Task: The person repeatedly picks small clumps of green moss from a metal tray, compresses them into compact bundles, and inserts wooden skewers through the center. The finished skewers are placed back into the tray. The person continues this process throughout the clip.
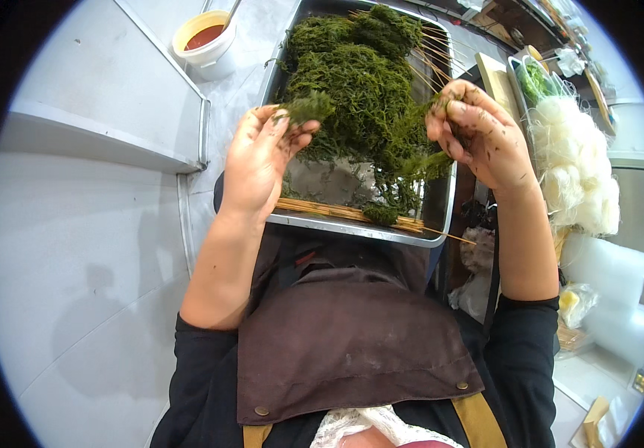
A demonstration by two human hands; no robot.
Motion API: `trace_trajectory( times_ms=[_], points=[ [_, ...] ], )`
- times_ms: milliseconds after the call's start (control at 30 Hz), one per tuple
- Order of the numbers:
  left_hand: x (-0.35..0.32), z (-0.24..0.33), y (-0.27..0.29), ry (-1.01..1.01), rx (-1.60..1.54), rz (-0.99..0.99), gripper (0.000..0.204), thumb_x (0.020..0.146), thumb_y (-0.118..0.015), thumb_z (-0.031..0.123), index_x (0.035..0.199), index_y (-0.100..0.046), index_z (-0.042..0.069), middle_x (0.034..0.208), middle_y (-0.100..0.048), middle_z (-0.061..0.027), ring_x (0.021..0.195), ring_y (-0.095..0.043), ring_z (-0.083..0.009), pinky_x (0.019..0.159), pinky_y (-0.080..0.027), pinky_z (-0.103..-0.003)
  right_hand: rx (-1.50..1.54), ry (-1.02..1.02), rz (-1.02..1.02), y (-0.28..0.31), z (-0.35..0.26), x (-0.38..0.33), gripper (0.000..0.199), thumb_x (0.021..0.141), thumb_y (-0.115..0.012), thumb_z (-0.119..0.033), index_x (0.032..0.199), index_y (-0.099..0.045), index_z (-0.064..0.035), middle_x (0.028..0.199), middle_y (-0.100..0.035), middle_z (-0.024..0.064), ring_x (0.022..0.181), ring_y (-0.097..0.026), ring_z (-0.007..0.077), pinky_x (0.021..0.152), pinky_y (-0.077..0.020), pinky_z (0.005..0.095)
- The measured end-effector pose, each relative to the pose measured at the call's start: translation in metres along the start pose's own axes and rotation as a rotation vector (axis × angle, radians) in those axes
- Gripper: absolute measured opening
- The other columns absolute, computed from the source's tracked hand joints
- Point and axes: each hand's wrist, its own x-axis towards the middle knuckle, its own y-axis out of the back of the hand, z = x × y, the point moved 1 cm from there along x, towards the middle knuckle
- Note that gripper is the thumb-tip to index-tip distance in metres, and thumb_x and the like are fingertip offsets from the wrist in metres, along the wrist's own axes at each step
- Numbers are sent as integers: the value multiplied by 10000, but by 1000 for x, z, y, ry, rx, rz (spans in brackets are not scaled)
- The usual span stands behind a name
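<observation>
A steel tray (352, 228) in front of me holds a big heap of dark green stringy seaweed (359, 82). My left hand (258, 160) pinches a small tuft of seaweed (308, 106) above the tray's near left part. My right hand (479, 134) is closed on another strand of seaweed (423, 160) that hangs down over the tray's right side; its fingers are flecked with green bits. Thin bamboo skewers (337, 210) lie along the tray's near edge, and more skewers (430, 63) stick out at the far right of the heap.
A white tub of red sauce (206, 41) stands at the far left of the steel counter (113, 89). To the right are white noodle bundles (576, 160) and a tray of greens (537, 78). My brown apron (344, 336) fills the lower middle.
</observation>
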Motion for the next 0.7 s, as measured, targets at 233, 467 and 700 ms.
trace_trajectory(
  times_ms=[233, 467, 700],
  points=[
    [31, -29, -30, -48, 167, -46, 141, 1079, -540, 104, 1193, -506, 28, 1144, -606, -92, 1077, -650, -195, 1017, -548, -377, -206, -72, -6, -7, -11, -4, 158, 1041, -597, -193, 1116, -644, -61, 835, -649, 23, 672, -565, 39, 522, -332, 170],
    [38, -56, -43, 186, 188, -148, 162, 1074, -559, 125, 1204, -528, 33, 1132, -603, -55, 1079, -640, -170, 996, -539, -362, -252, 18, -104, -15, -29, 9, 178, 1032, -642, -144, 1158, -675, -22, 807, -613, -23, 617, -481, 52, 553, -378, 211],
    [-2, -56, -31, 394, 64, -141, 117, 1084, -538, 139, 1189, -523, 89, 1065, -630, -55, 1068, -707, -234, 830, -600, -350, -376, 59, -47, -5, -25, 17, 178, 1048, -605, -146, 1183, -633, -34, 788, -534, -60, 603, -419, 23, 525, -303, 183]
  ],
)
